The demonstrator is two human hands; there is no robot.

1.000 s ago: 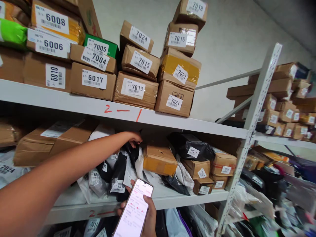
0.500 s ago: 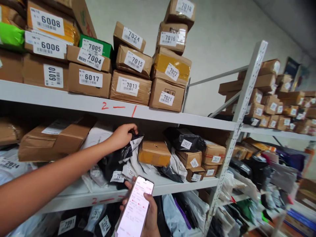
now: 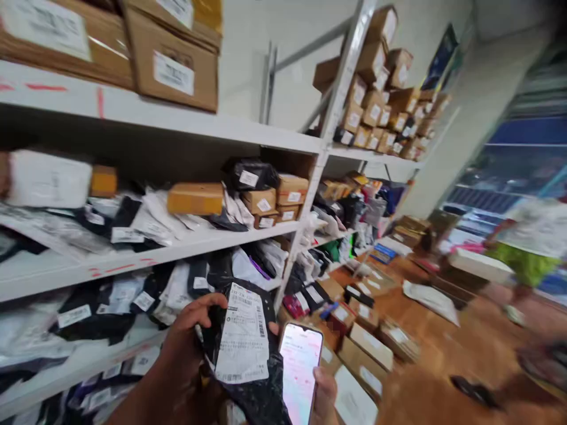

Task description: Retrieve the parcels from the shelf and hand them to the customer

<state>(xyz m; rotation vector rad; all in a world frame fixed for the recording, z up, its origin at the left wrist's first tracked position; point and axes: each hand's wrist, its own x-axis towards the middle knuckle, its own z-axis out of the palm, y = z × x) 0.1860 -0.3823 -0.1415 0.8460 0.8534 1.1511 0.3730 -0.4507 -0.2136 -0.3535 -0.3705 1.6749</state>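
Observation:
My left hand (image 3: 188, 330) grips a black plastic parcel (image 3: 261, 389) with a large white shipping label (image 3: 243, 336) facing me, covered in print and barcodes. The small print is too blurred to read. Right beside it, my right hand (image 3: 326, 389) holds a smartphone (image 3: 301, 372) upright, its screen lit white and pink. A fingertip of the right hand shows between the phone and the parcel, seemingly against the parcel's edge. Both things are in front of the shelving, at its right end.
White shelves (image 3: 177, 251) on the left bear boxes and bagged parcels. A metal upright (image 3: 330, 130) separates them from further stacked boxes (image 3: 376, 106). Cartons (image 3: 367, 354) lie on the brown floor (image 3: 425, 372). A person (image 3: 527, 230) in green shorts stands at the far right.
My left hand has come away from the middle shelf with a black parcel and brought it beside the phone. The view has swung right, showing the floor and a person.

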